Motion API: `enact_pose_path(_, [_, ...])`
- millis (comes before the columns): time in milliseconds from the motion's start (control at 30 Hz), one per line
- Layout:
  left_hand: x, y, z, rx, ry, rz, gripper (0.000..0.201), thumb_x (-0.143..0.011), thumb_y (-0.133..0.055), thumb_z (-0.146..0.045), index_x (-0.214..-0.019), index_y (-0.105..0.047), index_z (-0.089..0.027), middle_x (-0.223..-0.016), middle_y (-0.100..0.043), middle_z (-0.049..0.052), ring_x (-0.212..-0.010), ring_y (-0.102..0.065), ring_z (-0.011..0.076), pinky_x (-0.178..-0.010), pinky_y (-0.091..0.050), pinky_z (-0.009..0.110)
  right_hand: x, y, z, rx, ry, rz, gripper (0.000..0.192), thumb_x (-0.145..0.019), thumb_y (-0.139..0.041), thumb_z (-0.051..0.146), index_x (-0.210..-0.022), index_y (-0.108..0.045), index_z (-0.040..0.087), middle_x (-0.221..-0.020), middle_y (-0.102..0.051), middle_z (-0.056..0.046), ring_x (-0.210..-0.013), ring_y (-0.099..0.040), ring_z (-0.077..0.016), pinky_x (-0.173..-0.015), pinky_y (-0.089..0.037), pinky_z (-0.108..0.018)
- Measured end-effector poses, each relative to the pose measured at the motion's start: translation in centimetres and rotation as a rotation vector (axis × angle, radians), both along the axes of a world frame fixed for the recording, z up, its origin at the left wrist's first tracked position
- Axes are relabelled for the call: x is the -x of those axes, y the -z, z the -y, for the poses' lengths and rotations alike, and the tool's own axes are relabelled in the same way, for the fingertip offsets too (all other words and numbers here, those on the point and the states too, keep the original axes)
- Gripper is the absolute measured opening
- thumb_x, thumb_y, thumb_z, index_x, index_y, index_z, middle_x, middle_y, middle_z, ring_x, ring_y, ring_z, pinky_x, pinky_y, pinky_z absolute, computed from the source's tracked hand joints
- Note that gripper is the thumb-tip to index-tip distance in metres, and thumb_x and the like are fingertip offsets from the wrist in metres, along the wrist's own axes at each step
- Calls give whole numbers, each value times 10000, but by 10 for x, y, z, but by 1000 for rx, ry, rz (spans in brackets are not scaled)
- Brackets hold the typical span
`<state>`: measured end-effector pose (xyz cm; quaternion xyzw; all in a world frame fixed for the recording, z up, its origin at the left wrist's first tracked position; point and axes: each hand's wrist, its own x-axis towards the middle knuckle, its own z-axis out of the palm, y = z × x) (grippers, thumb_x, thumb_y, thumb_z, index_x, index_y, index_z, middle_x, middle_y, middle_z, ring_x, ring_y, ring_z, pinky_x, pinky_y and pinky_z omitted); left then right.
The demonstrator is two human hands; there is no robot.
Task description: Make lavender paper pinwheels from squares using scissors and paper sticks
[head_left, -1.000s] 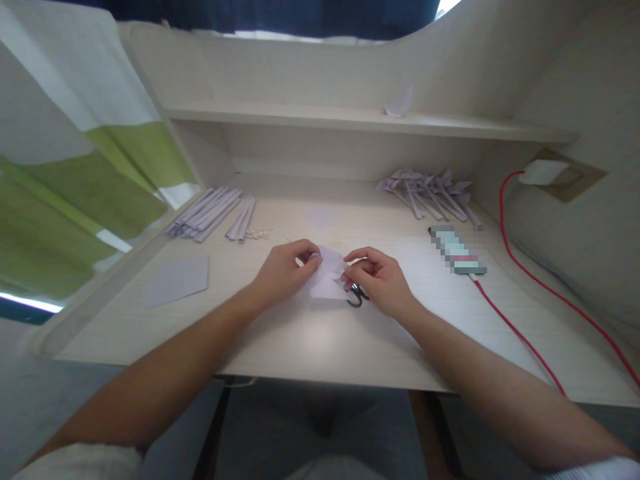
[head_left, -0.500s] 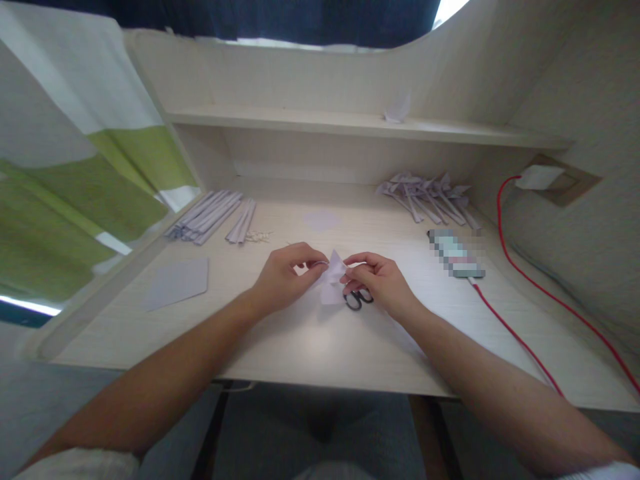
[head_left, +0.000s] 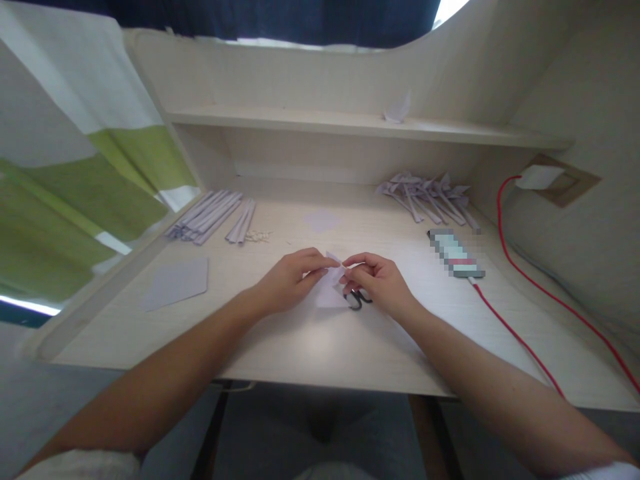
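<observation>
Near the middle of the desk, a small folded piece of white paper (head_left: 329,291) is between my two hands. My left hand (head_left: 285,280) pinches its upper left part with thumb and forefinger. From the other side, my right hand (head_left: 379,283) grips the paper's edge with its fingertips, close to the left ones. Black-handled scissors (head_left: 356,303) show just below my right fingers; their blades are hidden, and whether the hand touches them I cannot tell.
Left are rolled paper sticks (head_left: 207,215), a few more sticks (head_left: 241,221), small pale bits (head_left: 259,237) and a paper stack (head_left: 177,285). Paper pinwheels (head_left: 433,193) lie back right, near a phone (head_left: 456,253) with a red cable (head_left: 517,340). Folded paper (head_left: 399,110) stands on the shelf (head_left: 300,120).
My left hand has moved a little right, its fingertips now meeting my right fingers. The paper's pointed top has tilted and is more covered. My right hand has hardly moved.
</observation>
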<state>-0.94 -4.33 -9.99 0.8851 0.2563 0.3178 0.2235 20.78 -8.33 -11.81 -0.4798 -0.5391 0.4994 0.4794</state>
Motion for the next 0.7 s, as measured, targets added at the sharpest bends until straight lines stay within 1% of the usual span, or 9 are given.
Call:
enact_pose_path(100, [1, -1, -2, -30, -3, -38, 339, -974, -440, -188, -1221, -670, -220, -1106, -695, 76, -1021, -637, 177, -923, -492, 314, 1, -3, 0, 39, 19, -1, 185, -775, -665, 256, -938, -640, 172, -728, -742, -42, -594, -695, -163, -594, -542, -271])
enact_pose_path(233, [3, 0, -3, -34, -50, -55, 357, -991, -420, -225, -1272, -640, -203, -1104, -698, 78, -1018, -635, 178, -922, -488, 310, 2, -4, 0, 62, 34, 2, 193, -771, -662, 251, -944, -643, 170, -739, -745, -47, -594, -696, -160, -576, -535, -258])
enact_pose_path(367, [2, -1, 0, 38, -82, -15, 320, -997, -425, -260, -1210, -661, -216, -1188, -700, 55, -1067, -642, 175, -960, -468, 294, 1, -2, 0, 66, 41, 7, 192, -769, -659, 243, -945, -653, 167, -751, -750, -51, -597, -699, -159, -574, -532, -252])
enact_pose_path(400, [2, -1, 1, 51, -105, -10, 303, -997, -428, -271, -1181, -662, -215, -1178, -703, 48, -1055, -647, 173, -947, -469, 286, 1, -2, 0, 67, 38, 1, 191, -768, -658, 240, -944, -655, 167, -753, -751, -52, -600, -700, -160, -583, -536, -256])
enact_pose_path(533, [2, -3, 4, 52, -250, -47, 206, -971, -487, -324, -1063, -621, -197, -942, -700, 14, -814, -643, 149, -740, -472, 253, 1, -2, 0, 53, 27, -18, 188, -759, -661, 226, -939, -659, 171, -748, -751, -48, -603, -699, -163, -612, -549, -274])
enact_pose_path(600, [2, -3, 4, 46, -239, -57, 167, -954, -524, -323, -995, -622, -195, -871, -682, -4, -747, -616, 133, -692, -448, 241, 1, -2, 0, 50, 20, -23, 187, -760, -665, 233, -937, -656, 173, -749, -752, -49, -607, -700, -167, -618, -554, -283])
enact_pose_path(700, [2, -2, 3, 60, -155, -57, 171, -945, -553, -322, -922, -671, -200, -851, -699, -14, -738, -611, 121, -707, -436, 233, 1, -2, 1, 44, 7, -19, 188, -767, -670, 249, -937, -652, 172, -749, -753, -50, -621, -707, -174, -617, -550, -282])
